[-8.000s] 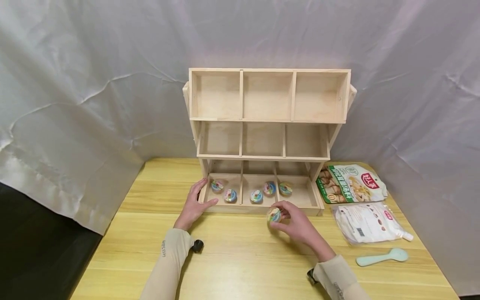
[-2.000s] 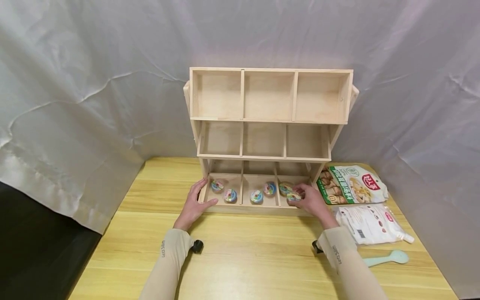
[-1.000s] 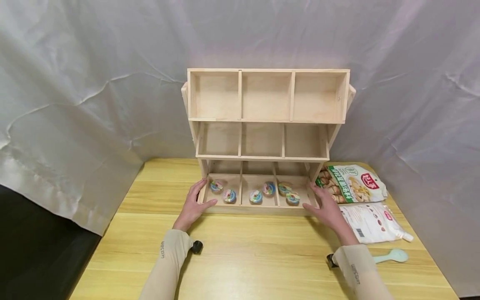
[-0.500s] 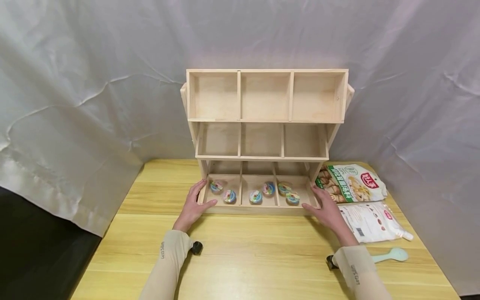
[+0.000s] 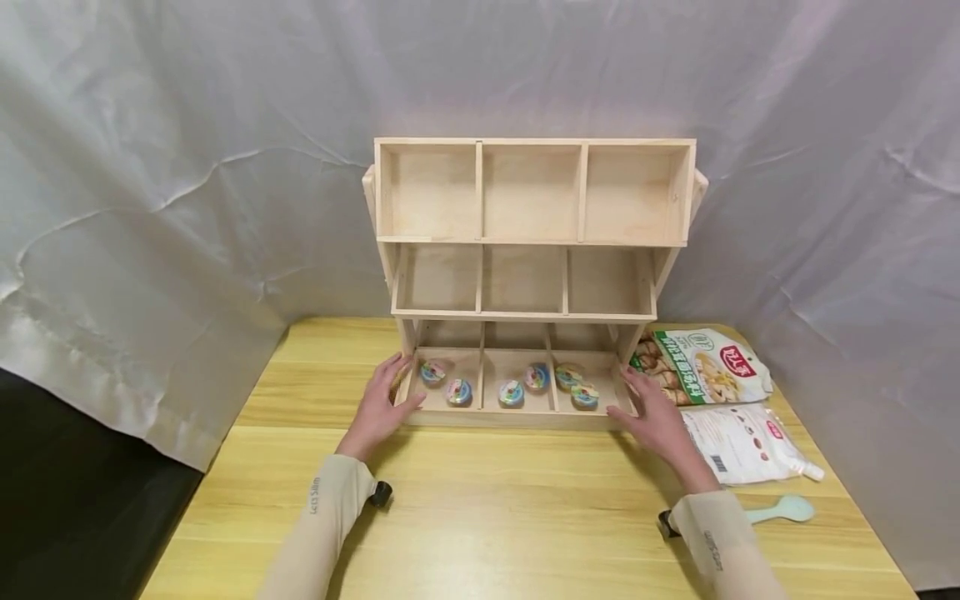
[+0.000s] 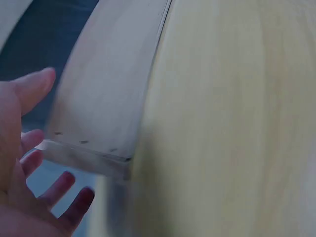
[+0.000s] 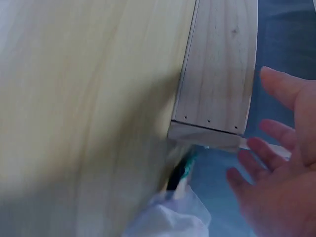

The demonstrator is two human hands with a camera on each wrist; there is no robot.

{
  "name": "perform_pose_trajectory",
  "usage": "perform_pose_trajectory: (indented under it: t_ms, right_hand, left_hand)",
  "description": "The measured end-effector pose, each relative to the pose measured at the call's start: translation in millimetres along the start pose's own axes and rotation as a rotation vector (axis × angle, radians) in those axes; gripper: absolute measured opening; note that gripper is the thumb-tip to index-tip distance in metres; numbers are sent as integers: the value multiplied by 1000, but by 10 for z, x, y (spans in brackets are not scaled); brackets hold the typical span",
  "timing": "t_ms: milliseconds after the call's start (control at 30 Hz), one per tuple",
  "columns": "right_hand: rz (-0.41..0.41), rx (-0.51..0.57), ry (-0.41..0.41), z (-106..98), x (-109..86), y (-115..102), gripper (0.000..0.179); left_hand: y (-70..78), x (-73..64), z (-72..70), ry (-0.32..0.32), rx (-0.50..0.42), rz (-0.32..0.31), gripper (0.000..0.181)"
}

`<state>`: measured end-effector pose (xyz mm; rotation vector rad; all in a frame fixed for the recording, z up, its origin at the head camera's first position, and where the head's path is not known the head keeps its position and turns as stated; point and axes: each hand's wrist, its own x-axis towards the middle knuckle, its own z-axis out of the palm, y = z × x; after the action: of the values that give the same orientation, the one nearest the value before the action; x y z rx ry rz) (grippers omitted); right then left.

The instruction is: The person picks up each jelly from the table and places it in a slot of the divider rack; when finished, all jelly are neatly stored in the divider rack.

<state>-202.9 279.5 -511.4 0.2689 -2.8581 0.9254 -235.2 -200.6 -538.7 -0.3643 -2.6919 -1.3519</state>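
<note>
A pale wooden three-tier rack [image 5: 534, 192] stands at the table's back, each tier split into three compartments. Small jelly cups with printed lids lie in pairs in the bottom tier: left pair [image 5: 458, 392], middle pair [image 5: 512, 393], right pair [image 5: 585, 396]. By the bottom tier's left end is my left hand [image 5: 377, 412], fingers spread, holding nothing; in the left wrist view the hand [image 6: 17, 192] looks apart from the wood. My right hand [image 5: 660, 421] spreads around the right front corner. The right wrist view has that hand [image 7: 284, 182] beside the tray; contact I cannot tell.
Right of the rack lie a green and white food packet [image 5: 701, 367] and a white pouch [image 5: 738, 443] with a spout. A pale green spoon [image 5: 791, 508] is partly behind the right sleeve. Grey curtain [image 5: 187, 167] surrounds the wooden table [image 5: 487, 508].
My right hand put a jelly cup into the bottom right compartment, let go and moved to the tray's right corner. Just now my left hand shifted slightly left, off the left end.
</note>
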Motion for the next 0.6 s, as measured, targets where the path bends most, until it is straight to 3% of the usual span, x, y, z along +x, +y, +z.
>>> perform_pose_trajectory:
  t_ms: [167,367,600]
  right_hand:
    - [-128,-77,133,-112,-20,-75,70]
    - [-344,-286,350,-309,-15,-100,66]
    - [-511,-543,445,-460,-22,-71,56]
  left_hand:
    - [145,-49,-275,78,308,106,77]
    - [291,-114,-532,174,653,292,77]
    - [277,-176,-663,243,883,472,68]
